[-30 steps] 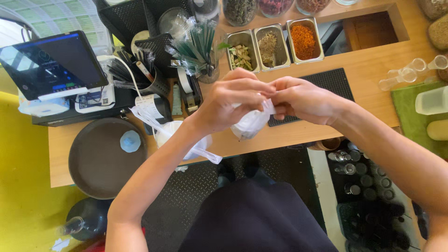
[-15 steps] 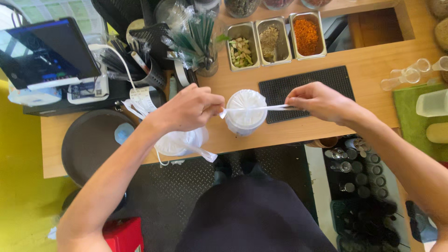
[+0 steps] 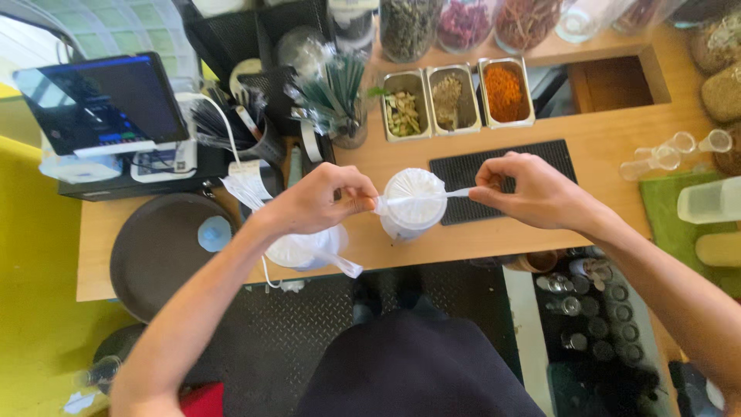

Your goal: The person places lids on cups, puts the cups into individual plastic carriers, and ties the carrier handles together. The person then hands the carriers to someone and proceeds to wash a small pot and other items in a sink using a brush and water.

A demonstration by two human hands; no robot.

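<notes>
Head view, steeply down over counter (image 3: 602, 154)

A lidded cup (image 3: 414, 202) stands on the wooden counter (image 3: 602, 154), between the left hand (image 3: 320, 199) and the right hand (image 3: 529, 188), just left of a ribbed mat (image 3: 509, 166). Behind it sit three metal tubs (image 3: 455, 96) side by side. Far left lie a round tray (image 3: 158, 251) and, behind it, a screen (image 3: 100, 100). Beneath the left hand is what may be a second cup (image 3: 305, 249).
</notes>
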